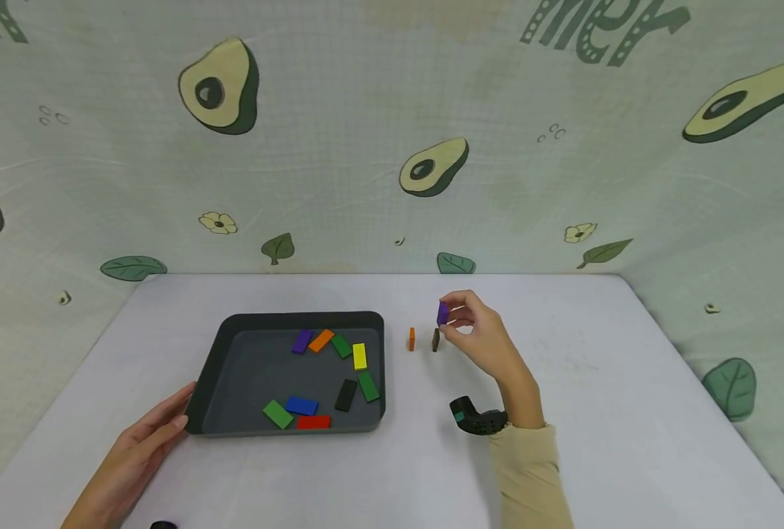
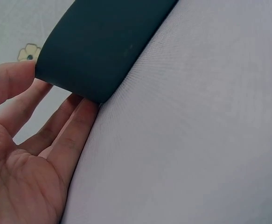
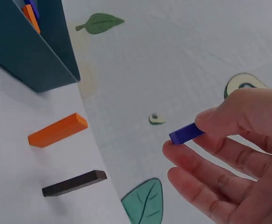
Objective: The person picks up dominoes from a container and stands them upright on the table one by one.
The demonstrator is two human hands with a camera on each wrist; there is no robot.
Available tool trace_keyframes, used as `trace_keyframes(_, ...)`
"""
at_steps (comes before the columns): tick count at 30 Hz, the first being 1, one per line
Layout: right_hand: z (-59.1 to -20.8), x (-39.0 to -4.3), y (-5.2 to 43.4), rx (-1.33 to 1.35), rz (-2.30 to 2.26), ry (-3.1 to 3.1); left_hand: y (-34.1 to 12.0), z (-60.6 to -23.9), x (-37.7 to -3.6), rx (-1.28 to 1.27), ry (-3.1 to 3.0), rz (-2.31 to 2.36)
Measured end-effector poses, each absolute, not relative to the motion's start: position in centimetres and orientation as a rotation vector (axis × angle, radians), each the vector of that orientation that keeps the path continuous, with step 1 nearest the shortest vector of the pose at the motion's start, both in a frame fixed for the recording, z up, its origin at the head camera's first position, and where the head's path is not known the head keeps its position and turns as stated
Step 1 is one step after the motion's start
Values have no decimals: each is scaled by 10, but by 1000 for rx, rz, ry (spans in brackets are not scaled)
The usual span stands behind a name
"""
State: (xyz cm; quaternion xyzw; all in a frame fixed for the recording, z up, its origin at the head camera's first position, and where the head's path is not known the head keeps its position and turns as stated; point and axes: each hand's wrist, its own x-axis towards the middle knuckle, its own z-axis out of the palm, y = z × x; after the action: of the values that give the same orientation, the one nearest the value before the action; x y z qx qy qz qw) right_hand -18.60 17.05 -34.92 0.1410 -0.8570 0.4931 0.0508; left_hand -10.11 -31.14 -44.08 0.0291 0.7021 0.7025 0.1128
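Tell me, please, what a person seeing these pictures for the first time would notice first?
Most likely the right hand, raised right of the dark tray, pinching a purple block above two blocks standing on edge on the white table: an orange block and a dark block. Next, the bright blocks scattered inside the tray, whose near left corner the left hand touches with straight fingers.

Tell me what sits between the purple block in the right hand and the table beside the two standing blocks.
Nothing visible does. The right hand pinches the purple block just above the black block, with the orange block to its left; the table beyond them is bare.
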Motion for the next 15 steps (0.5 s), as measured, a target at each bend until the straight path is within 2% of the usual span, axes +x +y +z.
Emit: trace_keyframes(15, -370, -193, 191, 195, 1528, -2690, -312, -441, -100, 109, 2043, 2075)
